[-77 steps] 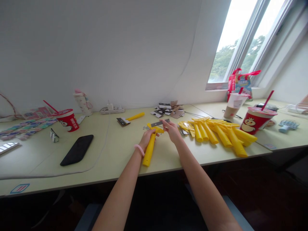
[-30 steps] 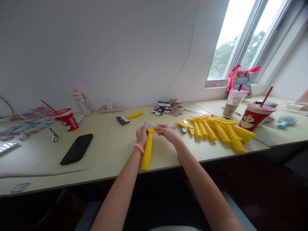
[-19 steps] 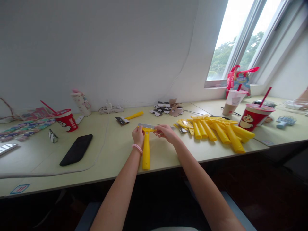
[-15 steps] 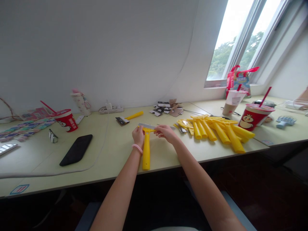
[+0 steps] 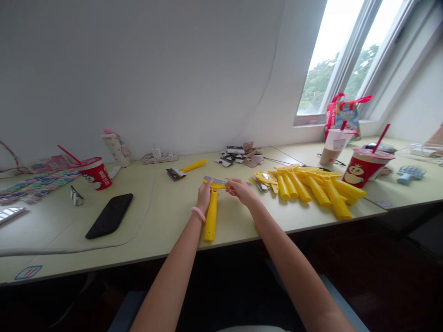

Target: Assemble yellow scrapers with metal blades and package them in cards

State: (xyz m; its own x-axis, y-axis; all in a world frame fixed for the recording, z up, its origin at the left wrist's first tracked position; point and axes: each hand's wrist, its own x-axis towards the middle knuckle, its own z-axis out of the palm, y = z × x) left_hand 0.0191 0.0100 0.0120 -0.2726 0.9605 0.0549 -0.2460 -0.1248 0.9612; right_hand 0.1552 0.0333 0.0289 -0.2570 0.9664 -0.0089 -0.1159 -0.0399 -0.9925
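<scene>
A yellow-handled scraper [image 5: 211, 216] lies in front of me with its handle pointing toward the table's front edge. Its grey metal blade [image 5: 215, 180] runs across the head at the far end. My left hand [image 5: 204, 194], wearing a pink coil band at the wrist, is closed on the left end of the head. At the right end, my right hand [image 5: 238, 190] pinches with bent fingers, which partly hide that corner. A thin grey piece shows just behind these fingers; what it is I cannot make out.
Several yellow scraper handles [image 5: 311, 184] are heaped at the right, beside yellow head pieces [image 5: 266, 179]. Farther back lie a packaged scraper [image 5: 188, 167] and a pile of cards [image 5: 238, 156]. A black phone [image 5: 110, 216], red cups [image 5: 95, 174] and a white cable [image 5: 138, 228] are also on the table.
The scraper's head has shifted slightly right and its handle leans more to the left. Both hands have moved along a little; the blade now sits more squarely over the head.
</scene>
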